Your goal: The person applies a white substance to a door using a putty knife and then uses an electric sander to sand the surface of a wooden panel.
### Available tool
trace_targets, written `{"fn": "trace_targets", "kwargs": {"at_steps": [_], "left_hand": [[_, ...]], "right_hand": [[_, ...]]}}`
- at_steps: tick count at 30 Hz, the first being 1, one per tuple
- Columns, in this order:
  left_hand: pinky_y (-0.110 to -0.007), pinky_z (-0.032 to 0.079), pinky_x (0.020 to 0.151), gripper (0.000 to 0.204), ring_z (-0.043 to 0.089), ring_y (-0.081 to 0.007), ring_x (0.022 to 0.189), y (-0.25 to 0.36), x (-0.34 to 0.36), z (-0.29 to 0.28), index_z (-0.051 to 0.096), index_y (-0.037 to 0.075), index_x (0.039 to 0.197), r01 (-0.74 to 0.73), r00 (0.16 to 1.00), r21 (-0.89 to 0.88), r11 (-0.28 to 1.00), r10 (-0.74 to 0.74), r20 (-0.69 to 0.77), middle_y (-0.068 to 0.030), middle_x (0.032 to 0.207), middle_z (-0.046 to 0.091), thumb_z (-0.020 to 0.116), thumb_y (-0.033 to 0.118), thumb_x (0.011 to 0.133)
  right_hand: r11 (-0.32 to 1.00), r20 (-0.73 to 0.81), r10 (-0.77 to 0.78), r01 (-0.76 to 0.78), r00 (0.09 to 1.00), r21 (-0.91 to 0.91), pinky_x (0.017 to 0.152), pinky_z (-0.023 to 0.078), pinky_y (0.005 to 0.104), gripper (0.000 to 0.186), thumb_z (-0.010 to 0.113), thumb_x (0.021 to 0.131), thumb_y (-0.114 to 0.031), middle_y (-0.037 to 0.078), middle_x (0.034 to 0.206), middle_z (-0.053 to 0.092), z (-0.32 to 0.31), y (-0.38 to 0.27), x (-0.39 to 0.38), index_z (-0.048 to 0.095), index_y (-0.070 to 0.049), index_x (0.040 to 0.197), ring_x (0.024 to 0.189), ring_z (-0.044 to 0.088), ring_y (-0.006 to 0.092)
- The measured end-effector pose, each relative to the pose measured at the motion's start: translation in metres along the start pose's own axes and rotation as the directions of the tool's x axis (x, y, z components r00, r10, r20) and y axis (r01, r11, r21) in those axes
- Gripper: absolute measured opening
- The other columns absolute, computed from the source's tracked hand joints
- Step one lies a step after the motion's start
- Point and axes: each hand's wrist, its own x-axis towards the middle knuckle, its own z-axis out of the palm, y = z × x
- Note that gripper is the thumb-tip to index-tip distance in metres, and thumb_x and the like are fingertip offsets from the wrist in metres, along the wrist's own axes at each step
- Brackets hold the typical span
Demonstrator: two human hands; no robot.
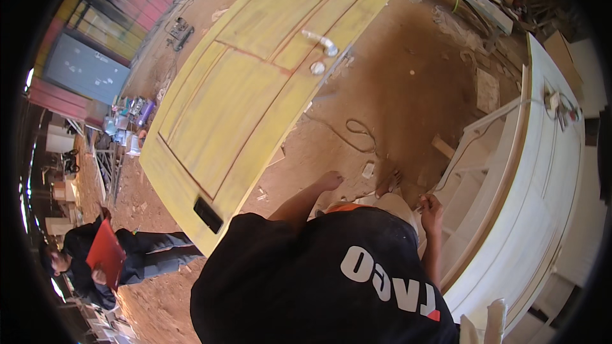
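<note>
Here's the yellow door (210,121), our landmark, broad face up, its long right edge running past the person's left side. Just right of that edge is the left hand (330,180), fingers curled in, nothing seen in its grasp. Farther right of the door comes the right hand (431,207), fingers bent, near the white panel (542,153); whether it pinches anything, I can't tell.

What could bite? At the door's near end, a black slab (208,215) rests close to the edge, and a jolt could tip it over. The lever handle (324,43) stands out near the door's right edge, ready to snag a passing forearm. Right of the door, a cord (362,140) loops over the ground near a bare foot (386,186): one careless stride and it could trip somebody. On the white panel, well right of the door, sits a corded tool (562,109); a tug on its lead could drag it down.

Now room! Between the door and the white panel, brown floor (414,76) opens out ahead. Left of the door's near end, a co-worker (134,261) holding a red folder (107,251) limits any swing that way.
</note>
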Motion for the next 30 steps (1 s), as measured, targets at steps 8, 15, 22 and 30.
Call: {"fn": "trace_targets", "kwargs": {"at_steps": [8,15,22,30], "left_hand": [[-0.047,0.05,0.101,0.051,0.063,-0.0421,0.118,0.066,0.09,-0.039,0.071,0.002,0.117,0.375,0.905,-0.415,0.829,-0.424,-0.029,-0.027,0.122,0.067,0.056,0.045,0.095],[-0.045,0.048,0.104,0.06,0.062,-0.0411,0.122,0.07,0.238,-0.075,0.068,-0.001,0.126,0.412,0.902,-0.31,0.857,-0.431,0.007,-0.0278,0.126,0.067,0.063,0.049,0.093],[-0.045,0.053,0.087,0.039,0.064,-0.0305,0.109,0.097,0.412,-0.205,0.064,0.004,0.121,0.148,0.978,-0.109,0.983,-0.129,0.164,-0.0183,0.118,0.067,0.061,0.036,0.099],[-0.035,0.053,0.074,0.026,0.064,-0.0196,0.092,0.233,0.698,-0.422,0.06,0.01,0.113,0.298,0.935,-0.331,0.895,-0.205,0.288,-0.0083,0.104,0.066,0.059,0.033,0.101]], "right_hand": [[0.993,0.096,-0.116,0.114,0.989,0.029,0.065,0.051,0.0279,0.024,0.059,0.103,-0.021,0.005,0.082,0.066,-0.158,-0.056,0.221,0.07,0.0,0.111,0.071,0.061,0.011],[0.993,0.026,-0.113,0.112,0.993,0.029,0.07,0.051,0.0281,0.023,0.059,0.104,-0.018,0.005,0.091,0.066,-0.214,-0.091,0.375,0.068,0.0,0.115,0.08,0.06,0.0115],[0.977,-0.079,-0.209,0.205,0.975,-0.061,0.086,0.055,0.047,0.025,0.062,0.096,-0.03,0.017,0.104,0.073,-0.237,-0.163,0.537,0.072,-0.011,0.108,0.099,0.069,0.0366],[0.95,-0.366,0.045,0.074,0.93,0.303,0.081,0.056,0.0414,0.022,0.061,0.097,-0.021,0.015,0.096,0.074,-0.32,-0.191,0.621,0.07,-0.004,0.107,0.09,0.071,0.0315]]}}
